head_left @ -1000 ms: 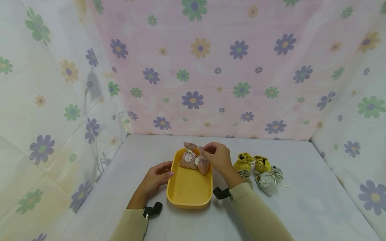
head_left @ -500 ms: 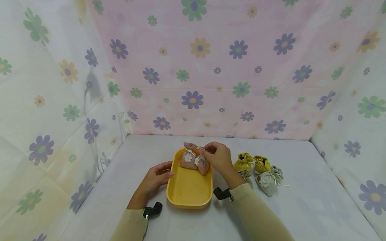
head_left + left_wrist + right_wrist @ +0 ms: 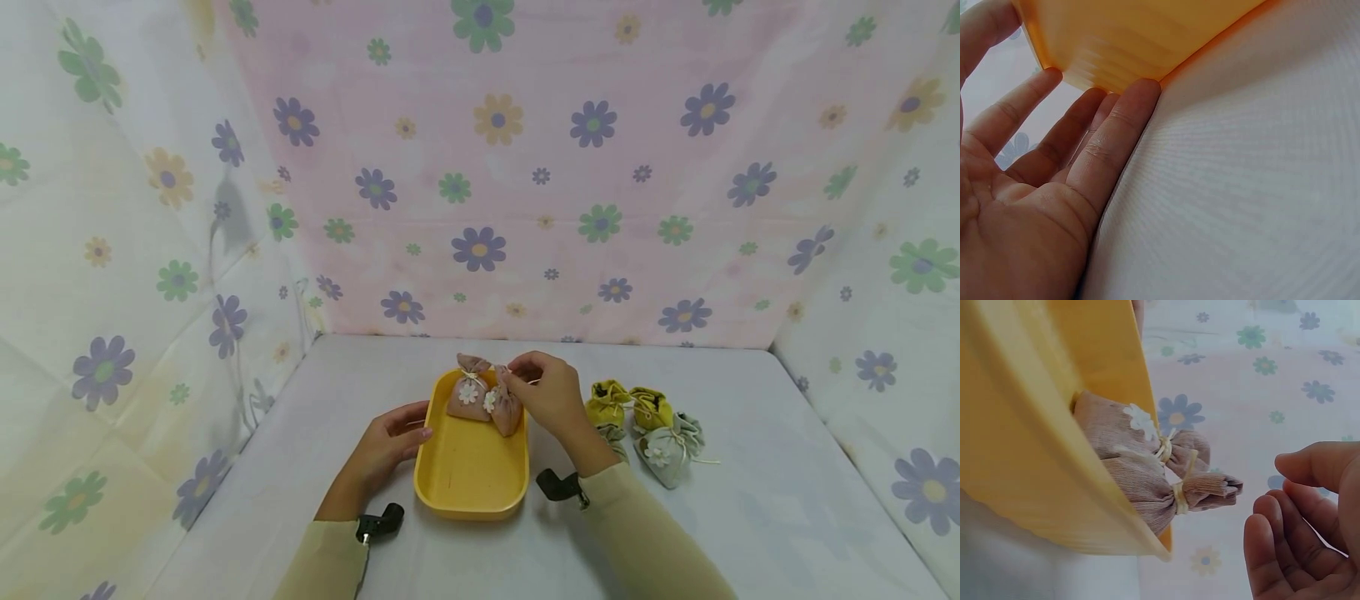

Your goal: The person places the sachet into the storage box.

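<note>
A yellow plastic tray (image 3: 472, 479) sits mid-table. At its far end are two mauve drawstring pouches with white flower trims: one (image 3: 467, 406) upright on the left, the other (image 3: 507, 412) leaning along the right wall. In the right wrist view, their tied necks stick out past the rim. My left hand (image 3: 386, 442) rests against the tray's left side, its fairly straight fingers (image 3: 1107, 144) touching the outer wall. Beside the right pouch's neck is my right hand (image 3: 553, 398); the right wrist view shows its loosely bent fingers (image 3: 1260, 544) apart from the fabric, holding nothing.
To the right lie two mustard pouches (image 3: 609, 400) (image 3: 652, 408), a grey-green pouch (image 3: 613, 437) partly hidden behind my right wrist, and a pale grey pouch (image 3: 663, 454) with a white flower. Flowered cloth walls (image 3: 525, 292) surround the white table (image 3: 750, 500).
My right hand has let go of the right mauve pouch's neck and shifted slightly to the right. The tray, pouches and left hand stay as they were.
</note>
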A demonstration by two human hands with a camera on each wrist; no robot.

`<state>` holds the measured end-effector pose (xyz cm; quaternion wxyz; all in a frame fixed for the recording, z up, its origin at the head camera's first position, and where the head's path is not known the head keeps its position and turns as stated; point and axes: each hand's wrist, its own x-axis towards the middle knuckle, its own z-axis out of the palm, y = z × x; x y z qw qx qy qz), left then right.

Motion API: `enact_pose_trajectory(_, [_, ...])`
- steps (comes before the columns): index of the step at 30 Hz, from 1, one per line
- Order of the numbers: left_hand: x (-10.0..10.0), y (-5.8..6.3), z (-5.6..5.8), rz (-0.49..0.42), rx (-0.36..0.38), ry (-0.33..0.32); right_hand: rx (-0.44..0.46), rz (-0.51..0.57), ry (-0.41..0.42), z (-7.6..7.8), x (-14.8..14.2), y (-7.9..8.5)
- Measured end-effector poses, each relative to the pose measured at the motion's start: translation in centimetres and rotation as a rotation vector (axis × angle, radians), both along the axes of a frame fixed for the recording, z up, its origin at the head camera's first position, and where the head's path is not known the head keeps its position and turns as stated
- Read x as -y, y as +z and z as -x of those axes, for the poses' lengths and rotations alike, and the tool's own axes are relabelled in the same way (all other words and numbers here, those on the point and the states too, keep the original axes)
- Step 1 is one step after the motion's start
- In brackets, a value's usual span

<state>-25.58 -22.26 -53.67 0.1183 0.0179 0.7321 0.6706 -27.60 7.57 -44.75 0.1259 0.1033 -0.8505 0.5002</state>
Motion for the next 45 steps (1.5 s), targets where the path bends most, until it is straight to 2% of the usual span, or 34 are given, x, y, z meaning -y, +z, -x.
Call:
enact_pose_trajectory(8, [0.0, 0.0, -0.1, 0.010, 0.010, 0.007, -0.019, -0.019, 0.015, -0.9, -0.9, 0.5])
enact_pose_trajectory(17, [0.1, 0.0, -0.1, 0.001, -0.002, -0.025, -0.159, -0.102, -0.006, -2.4, -2.8, 1.1])
enact_pose_trajectory(24, [0.3, 0.0, -0.2, 0.016, 0.001, -0.009, -0.153, -0.141, -0.013, -3.3, -4.2, 1.1])
enact_pose_trajectory(30, [0.4, 0.2, -0.4, 0.023, -0.004, -0.020, -0.207, -0.172, -0.019, -3.7, -5.5, 1.0])
enact_pose_trajectory(37, [0.3, 0.2, -0.2, 0.027, -0.002, -0.016, -0.150, -0.226, 0.028, -4.2, -7.1, 1.7])
enact_pose_trajectory(45, [0.0, 0.3, -0.1, 0.045, 0.001, -0.001, -0.035, -0.212, 0.164, -4.5, -10.0, 2.3])
